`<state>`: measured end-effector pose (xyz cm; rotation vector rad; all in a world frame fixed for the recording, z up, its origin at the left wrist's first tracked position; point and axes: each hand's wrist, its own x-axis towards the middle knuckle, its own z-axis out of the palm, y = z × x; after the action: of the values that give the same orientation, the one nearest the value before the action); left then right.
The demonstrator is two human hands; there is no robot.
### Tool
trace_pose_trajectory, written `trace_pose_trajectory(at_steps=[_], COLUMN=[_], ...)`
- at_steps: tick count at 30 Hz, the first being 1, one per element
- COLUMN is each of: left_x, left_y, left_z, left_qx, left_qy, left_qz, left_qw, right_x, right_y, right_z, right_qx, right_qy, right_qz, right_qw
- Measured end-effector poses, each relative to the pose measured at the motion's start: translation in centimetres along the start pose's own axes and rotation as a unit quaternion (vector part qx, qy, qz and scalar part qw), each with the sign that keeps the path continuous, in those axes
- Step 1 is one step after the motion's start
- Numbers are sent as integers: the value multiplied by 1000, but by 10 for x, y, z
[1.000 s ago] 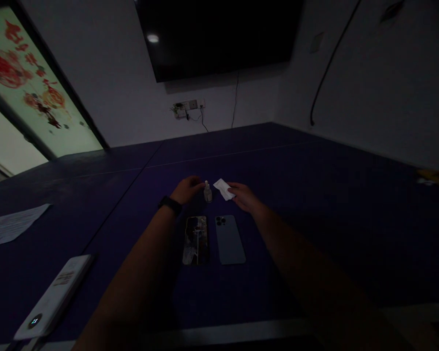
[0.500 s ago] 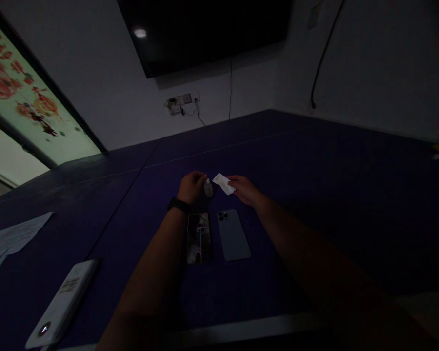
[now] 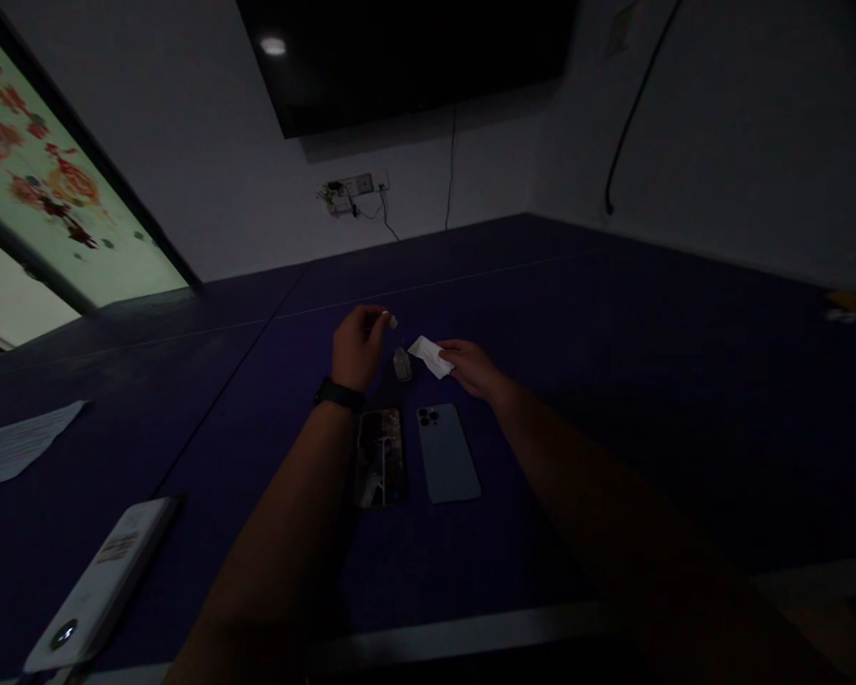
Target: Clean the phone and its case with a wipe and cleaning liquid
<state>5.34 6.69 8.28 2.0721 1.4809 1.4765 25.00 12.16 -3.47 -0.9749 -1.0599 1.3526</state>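
Left grip (image 3: pixel 360 338): a narrow pinch on a small pale piece (image 3: pixel 392 322), probably the bottle's cap; I judge it best to hold it lightly, its inner side untouched.
Small bottle (image 3: pixel 402 364): on the purple counter (image 3: pixel 613 381), well back from the near edge, seemingly upright and apart from both my hands; nothing steadies it, so I should avoid brushing it sideways.
White sheet (image 3: pixel 426 353): folded, paper or cloth, I cannot tell; just right of the bottle, best kept clear of its neck.
Right grip (image 3: pixel 471 366): narrow, thumb and fingers holding the sheet's right end; a light, level hold should serve.
Papers at the left (image 3: pixel 25 442): at least one sheet; overlap hides the count.
White device toward the near-left (image 3: pixel 107 580): one, reaching the near edge.
Dark patterned slab (image 3: pixel 380 459): one, phone-shaped, between bottle and near edge.
Pale piece, bottle, sheet: one each.
Blue-grey phone (image 3: pixel 448 455): one, lenses up, right of the slab, apart from it.
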Motion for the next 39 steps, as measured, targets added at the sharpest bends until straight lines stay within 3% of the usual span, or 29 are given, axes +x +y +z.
trace_pose_trajectory(at_steps=[4,13,28,39], left_x=[-7,-20,-12,-10], left_y=[13,6,-8,-6], left_z=[-4,21,44,42], left_qx=[-42,-11,40,45], left_qy=[64,55,40,26], left_qz=[47,8,-6,26], left_qw=[996,998,998,998], right_x=[0,-3,-8,-4], right_y=[1,-2,-9,-11], right_z=[1,4,4,6], right_qx=[-7,-20,4,6], right_qy=[-5,-12,-25,-20], right_qz=[1,5,15,32], right_qw=[1000,1000,1000,999])
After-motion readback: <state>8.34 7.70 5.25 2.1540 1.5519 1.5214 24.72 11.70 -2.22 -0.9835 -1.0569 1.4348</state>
